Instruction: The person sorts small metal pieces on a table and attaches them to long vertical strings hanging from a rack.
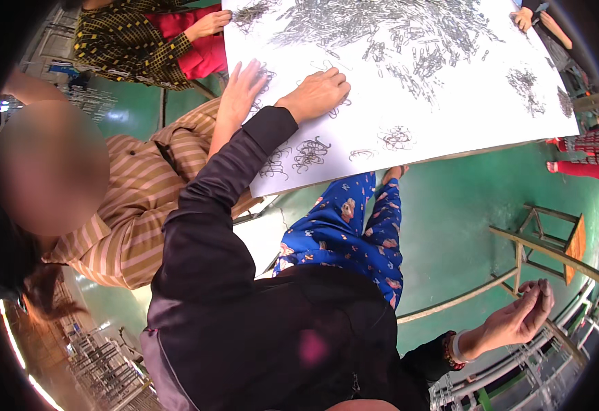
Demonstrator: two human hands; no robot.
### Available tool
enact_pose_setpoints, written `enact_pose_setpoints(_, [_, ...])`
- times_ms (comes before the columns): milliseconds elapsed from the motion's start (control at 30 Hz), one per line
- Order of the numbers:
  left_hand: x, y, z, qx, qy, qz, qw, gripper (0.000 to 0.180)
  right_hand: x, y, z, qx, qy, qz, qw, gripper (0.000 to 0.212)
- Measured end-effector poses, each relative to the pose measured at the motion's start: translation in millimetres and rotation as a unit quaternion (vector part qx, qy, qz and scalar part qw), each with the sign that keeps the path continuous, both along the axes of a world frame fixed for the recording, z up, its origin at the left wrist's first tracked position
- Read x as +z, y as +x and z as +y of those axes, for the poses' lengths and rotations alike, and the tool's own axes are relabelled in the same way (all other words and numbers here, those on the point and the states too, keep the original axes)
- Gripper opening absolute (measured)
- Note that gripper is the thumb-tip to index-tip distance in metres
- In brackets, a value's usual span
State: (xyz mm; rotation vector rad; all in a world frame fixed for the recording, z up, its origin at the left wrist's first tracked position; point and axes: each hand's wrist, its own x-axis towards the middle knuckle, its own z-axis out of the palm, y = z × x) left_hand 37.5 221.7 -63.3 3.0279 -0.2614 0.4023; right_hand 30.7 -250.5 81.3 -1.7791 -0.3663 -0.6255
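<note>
My left hand [315, 94] rests on the white tabletop [464, 127] with its fingers bent down and closed. Thin dark wire hooks [340, 107] stick out beside and beyond it; what lies under the fingers is hidden. Nearer the table edge lie small heaps of curved wire hooks [311, 155] and a separate bunch of dark wire pieces [396, 138]. Out to the right, away from the table, I hold up my right hand [522, 315] with its darkened fingertips drawn to the thumb. Whether anything is pinched there I cannot make out.
A large spread of small metal pieces [409, 41] covers the far tabletop. Close on my left, a person in a striped shirt [135, 205] has a hand [241, 89] on the table. Other people work at the far side. A wooden-topped stool [575, 250] stands at right.
</note>
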Motion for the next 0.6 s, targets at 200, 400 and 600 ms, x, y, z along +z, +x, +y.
enact_pose_setpoints(200, [29.2,2.4,1.5,0.131,-0.068,-0.025,0.989,0.014,-15.9,9.3,-0.6,-0.015,0.028,0.042,0.999,0.017])
enact_pose_setpoints(400, [4.7,-35.2,9.4,0.076,-0.037,0.024,0.996,0.009,-20.6,-1.6,-38.4,-0.058,0.047,0.038,0.996,0.017])
enact_pose_setpoints(600, [-9.6,-49.5,-10.9,0.032,-0.01,0.014,0.999,0.012,-12.6,-25.5,-26.2,-0.129,-0.03,0.046,0.99,0.012])
